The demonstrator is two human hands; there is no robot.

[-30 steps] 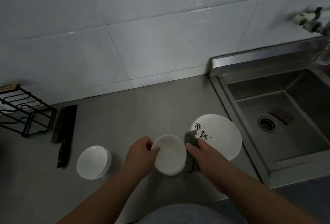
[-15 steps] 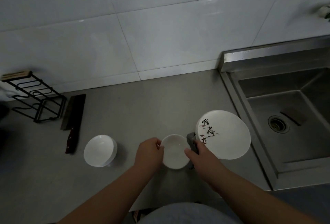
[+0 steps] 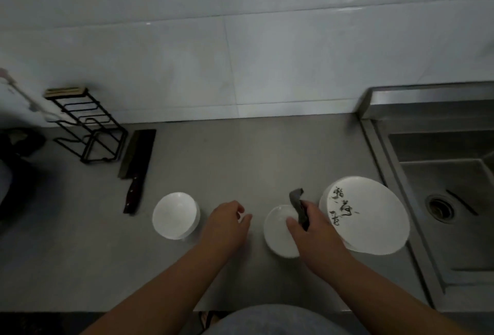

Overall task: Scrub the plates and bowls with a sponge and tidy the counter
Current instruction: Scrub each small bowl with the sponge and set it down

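Note:
A small white bowl [image 3: 278,236] sits on the grey counter [image 3: 240,163], just left of a white plate [image 3: 374,217] with black brush lettering. My right hand [image 3: 312,227] grips a dark grey sponge cloth [image 3: 298,205] and lies over the bowl's right rim, thumb inside the bowl. My left hand [image 3: 227,223] hovers left of that bowl with loosely curled fingers, holding nothing. A second white bowl [image 3: 175,215] stands further left on the counter.
A cleaver [image 3: 137,169] with a dark handle lies behind the left bowl, beside a black wire rack [image 3: 88,131] at the tiled wall. The steel sink [image 3: 449,195] with its drain adjoins the counter on the right. My own body shows at the front edge.
My left hand has let go of the small bowl and moved left. The bowl now rests on the counter, and my right hand with the sponge has shifted onto its rim.

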